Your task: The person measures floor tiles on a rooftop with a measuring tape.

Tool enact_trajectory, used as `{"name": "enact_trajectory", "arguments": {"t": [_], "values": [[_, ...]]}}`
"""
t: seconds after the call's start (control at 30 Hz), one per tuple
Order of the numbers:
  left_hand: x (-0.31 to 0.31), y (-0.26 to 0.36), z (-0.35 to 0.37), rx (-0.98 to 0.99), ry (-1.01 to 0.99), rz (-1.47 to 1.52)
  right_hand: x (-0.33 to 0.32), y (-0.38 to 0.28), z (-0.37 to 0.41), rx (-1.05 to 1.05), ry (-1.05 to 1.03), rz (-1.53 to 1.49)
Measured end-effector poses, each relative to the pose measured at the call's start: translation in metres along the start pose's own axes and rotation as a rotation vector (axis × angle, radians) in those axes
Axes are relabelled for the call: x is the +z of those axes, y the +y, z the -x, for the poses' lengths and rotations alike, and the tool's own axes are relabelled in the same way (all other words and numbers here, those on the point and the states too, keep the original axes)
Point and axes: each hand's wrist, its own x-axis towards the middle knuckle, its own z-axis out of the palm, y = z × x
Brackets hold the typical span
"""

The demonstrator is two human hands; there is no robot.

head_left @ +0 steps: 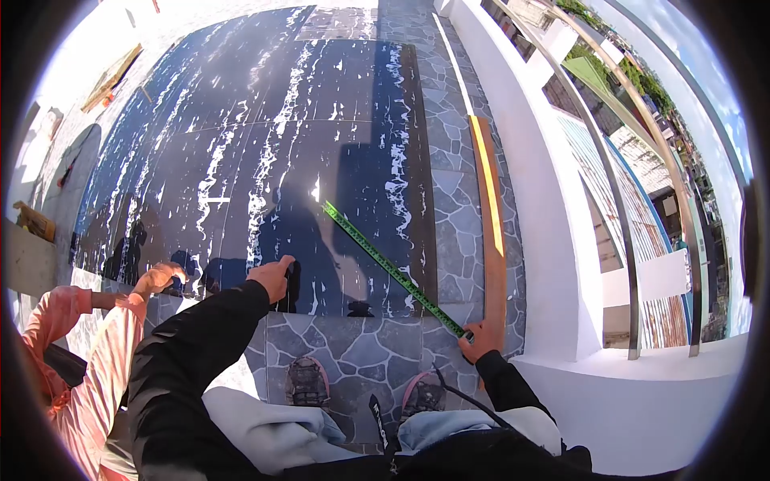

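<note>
My right hand [481, 342] is closed around a tape measure [468, 337]. Its green blade [385, 267] is pulled out and slants up and left over a dark glossy sheet [345, 160] streaked with white. The blade's far end lies over the sheet's middle, free of any hand. My left hand [271, 277] is at the near edge of the sheet, fingers curled; whether something is in them is hidden. A dark reflection or shadow of it shows on the sheet beside it.
Along the right lies a long brown board [491, 232] on stone-patterned tiles [453, 160]. A white parapet [553, 200] with metal railings [618, 216] stands beyond it. At left, another person's hand [160, 277] is near the sheet's edge. A wooden piece [112, 76] lies far left.
</note>
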Motion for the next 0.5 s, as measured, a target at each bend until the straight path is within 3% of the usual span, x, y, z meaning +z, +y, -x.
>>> {"name": "enact_trajectory", "arguments": {"t": [0.27, 0.5], "values": [[0.016, -0.003, 0.000, 0.049, -0.015, -0.053, 0.000, 0.000, -0.001, 0.028, -0.026, -0.027], [0.005, 0.007, -0.003, -0.039, -0.036, 0.008, 0.005, 0.005, 0.001, -0.027, 0.033, -0.019]]}}
